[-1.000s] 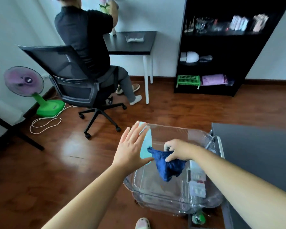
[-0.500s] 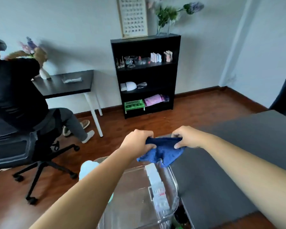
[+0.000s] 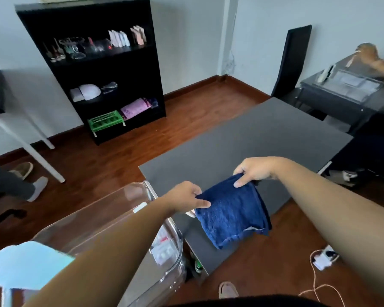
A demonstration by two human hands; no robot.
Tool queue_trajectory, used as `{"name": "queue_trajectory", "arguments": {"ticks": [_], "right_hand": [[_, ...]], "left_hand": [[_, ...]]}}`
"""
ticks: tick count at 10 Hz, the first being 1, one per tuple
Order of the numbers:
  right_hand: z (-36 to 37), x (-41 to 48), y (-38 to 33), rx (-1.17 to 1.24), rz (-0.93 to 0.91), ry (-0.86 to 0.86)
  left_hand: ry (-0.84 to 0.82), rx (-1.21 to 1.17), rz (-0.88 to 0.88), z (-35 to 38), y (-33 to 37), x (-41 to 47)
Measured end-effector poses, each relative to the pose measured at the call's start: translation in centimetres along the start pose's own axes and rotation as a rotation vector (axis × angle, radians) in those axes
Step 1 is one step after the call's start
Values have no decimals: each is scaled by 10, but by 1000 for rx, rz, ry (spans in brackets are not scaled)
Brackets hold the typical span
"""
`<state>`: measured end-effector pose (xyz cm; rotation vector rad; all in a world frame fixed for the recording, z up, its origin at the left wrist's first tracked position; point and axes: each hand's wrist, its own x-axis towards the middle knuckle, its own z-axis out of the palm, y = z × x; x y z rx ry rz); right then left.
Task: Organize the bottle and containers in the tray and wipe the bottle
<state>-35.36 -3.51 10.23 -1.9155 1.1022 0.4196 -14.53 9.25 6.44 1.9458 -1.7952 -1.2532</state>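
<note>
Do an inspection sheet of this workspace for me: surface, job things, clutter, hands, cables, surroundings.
Surface: dark grey table.
Job's things: clear tray left of the table, white containers inside; pale blue item at its near end, blurred; blue cloth held over the table's edge.
Clutter: green bottle under the table.
Hands: left hand and right hand each pinch a top corner of the cloth.
Cables: cable and white plug on the floor.
Surroundings: black shelf by the wall.
</note>
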Motion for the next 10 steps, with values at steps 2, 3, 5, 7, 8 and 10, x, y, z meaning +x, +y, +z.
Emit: {"name": "queue_trajectory", "arguments": {"ticks": [2, 3, 5, 7, 8, 10], "right_hand": [[56, 52, 23, 44, -41, 206], [68, 68, 18, 53, -130, 397], [103, 59, 30, -371, -323, 705], [147, 60, 71, -673, -239, 407], [141, 61, 67, -703, -226, 411], [104, 67, 14, -523, -321, 484]], "left_hand": [[187, 349, -139, 39, -30, 17], [355, 441, -134, 43, -41, 17], [377, 695, 32, 81, -48, 4], [206, 886, -32, 97, -56, 6], [180, 878, -31, 89, -50, 6], [356, 744, -40, 45, -48, -15]]}}
